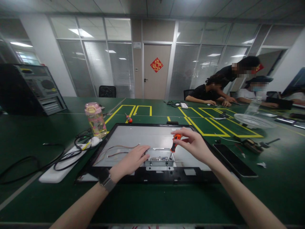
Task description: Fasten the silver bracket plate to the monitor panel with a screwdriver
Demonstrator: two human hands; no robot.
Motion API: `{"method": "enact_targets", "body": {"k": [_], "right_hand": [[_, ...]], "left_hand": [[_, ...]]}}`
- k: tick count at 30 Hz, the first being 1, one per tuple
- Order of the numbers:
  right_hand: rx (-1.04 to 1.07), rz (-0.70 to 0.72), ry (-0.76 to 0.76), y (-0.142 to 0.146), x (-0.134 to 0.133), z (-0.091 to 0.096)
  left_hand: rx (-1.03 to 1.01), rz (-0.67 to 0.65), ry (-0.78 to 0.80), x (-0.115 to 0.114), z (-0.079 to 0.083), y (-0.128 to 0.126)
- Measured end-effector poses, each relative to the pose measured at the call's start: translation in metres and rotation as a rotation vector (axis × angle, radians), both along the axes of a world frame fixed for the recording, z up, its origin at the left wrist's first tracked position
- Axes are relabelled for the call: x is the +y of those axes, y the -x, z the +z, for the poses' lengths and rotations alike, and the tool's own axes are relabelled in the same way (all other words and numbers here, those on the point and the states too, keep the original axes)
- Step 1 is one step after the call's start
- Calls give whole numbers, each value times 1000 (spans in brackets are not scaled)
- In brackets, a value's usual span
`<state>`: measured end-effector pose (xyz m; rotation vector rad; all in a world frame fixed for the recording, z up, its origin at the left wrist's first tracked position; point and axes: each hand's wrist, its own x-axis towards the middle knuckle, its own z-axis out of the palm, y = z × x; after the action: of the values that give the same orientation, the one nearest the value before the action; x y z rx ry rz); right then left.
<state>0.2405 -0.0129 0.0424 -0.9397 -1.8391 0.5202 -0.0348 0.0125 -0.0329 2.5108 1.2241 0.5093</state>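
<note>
My right hand (pixel 190 142) grips the orange-and-black handle of a screwdriver (pixel 175 142). The screwdriver's shaft slants down to the right part of a metal bracket (pixel 159 163). This bracket sits near the front edge of a flat display panel (pixel 133 135) with a black frame, lying with its grey back upward. My left hand (pixel 132 159) rests at the bracket's left end, fingers stretched out and thumb apart, touching it. A watch is on the left wrist. Thin wires (pixel 116 149) run over the panel beside the left hand.
Left of the panel are a power strip (pixel 64 163) with black cables, a drink bottle (pixel 95 120) and a computer case (pixel 33 89). A second screwdriver (pixel 129 118) lies behind. A phone (pixel 233 159) and a clear plate (pixel 252 120) are right. Several people sit or lean at the far right.
</note>
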Motion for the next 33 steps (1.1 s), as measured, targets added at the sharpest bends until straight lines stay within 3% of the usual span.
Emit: {"method": "enact_targets", "body": {"k": [3,6,10,12,17,21,30,33], "right_hand": [[-131,-9,-94,6,6,8],[-217,-133,-280,14,11,2],[-92,-224,-409,23,12,-16],[14,-161,-364,25,9,-22],[281,125,1,23,4,-26],[462,287,122,22,7,-30],[615,326,273,21,9,-35],[620,339,243,21,9,-34]], "left_hand": [[7,8,13,-1,2,0],[15,17,22,-3,3,0],[25,-10,-4,-2,3,-1],[44,-14,-14,-1,2,-2],[53,2,2,1,1,-2],[50,10,16,0,1,-1],[56,1,4,-2,5,-2],[58,0,2,-2,5,-3]]}}
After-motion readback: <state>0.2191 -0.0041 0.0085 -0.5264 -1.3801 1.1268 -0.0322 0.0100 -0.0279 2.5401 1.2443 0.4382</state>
